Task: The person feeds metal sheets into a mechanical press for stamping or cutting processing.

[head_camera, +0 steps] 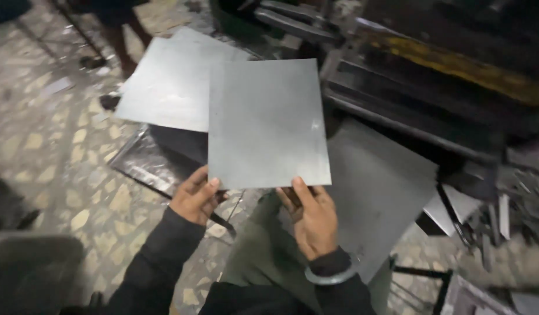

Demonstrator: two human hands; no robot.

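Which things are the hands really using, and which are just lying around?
In use:
- grey metal sheet, held flat at its near edge
- left hand and right hand, both gripping it

Lying about:
- second metal sheet, partly under the held one
- dark machine behind
- metal offcuts on the right
- stone-patterned floor

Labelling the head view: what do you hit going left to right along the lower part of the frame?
Patterned stone floor → left hand → held grey metal sheet → right hand → lower grey sheet → metal offcuts.
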